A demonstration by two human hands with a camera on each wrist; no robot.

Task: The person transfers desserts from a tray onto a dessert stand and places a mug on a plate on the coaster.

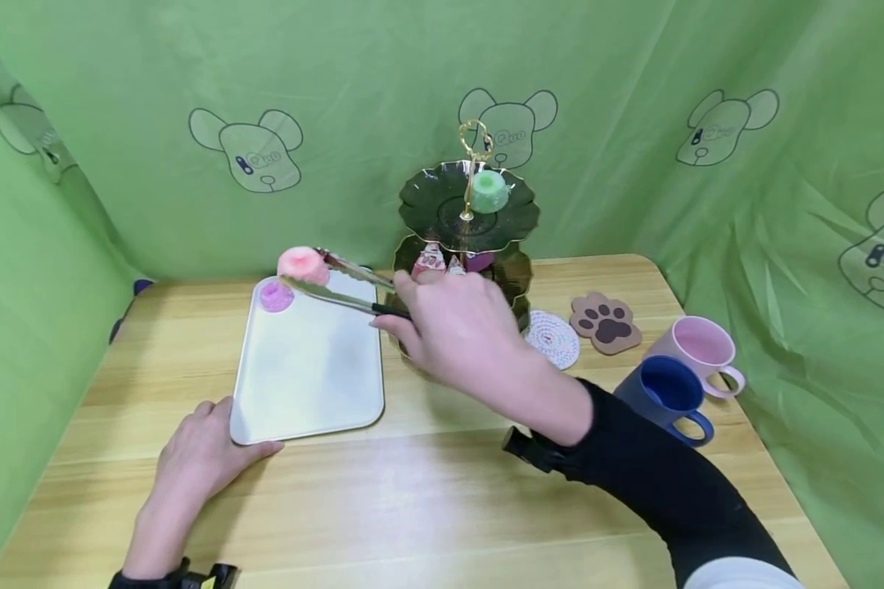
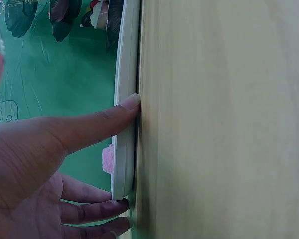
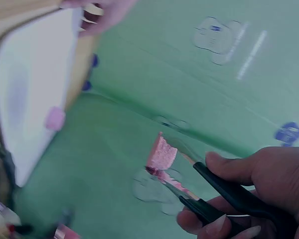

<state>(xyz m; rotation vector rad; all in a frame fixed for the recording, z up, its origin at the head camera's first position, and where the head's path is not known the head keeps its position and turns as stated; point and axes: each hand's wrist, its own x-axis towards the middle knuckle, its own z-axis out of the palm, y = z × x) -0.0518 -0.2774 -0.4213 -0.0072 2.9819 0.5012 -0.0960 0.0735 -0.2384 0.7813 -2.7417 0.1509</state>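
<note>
Green cloth (image 1: 368, 82) printed with animal heads is hung around a wooden table (image 1: 427, 499). Tongs (image 1: 388, 311) are gripped by the right hand (image 1: 467, 327); well apart from it, the white tray (image 1: 309, 368) is touched at its near left corner by the outstretched left hand (image 1: 200, 450). A pink piece (image 1: 302, 263) is pinched in the tongs (raised clear of the tray). Were the grip slackened, it could be dropped; were the tongs lowered carelessly, the purple piece (image 1: 276, 296) could be knocked.
</note>
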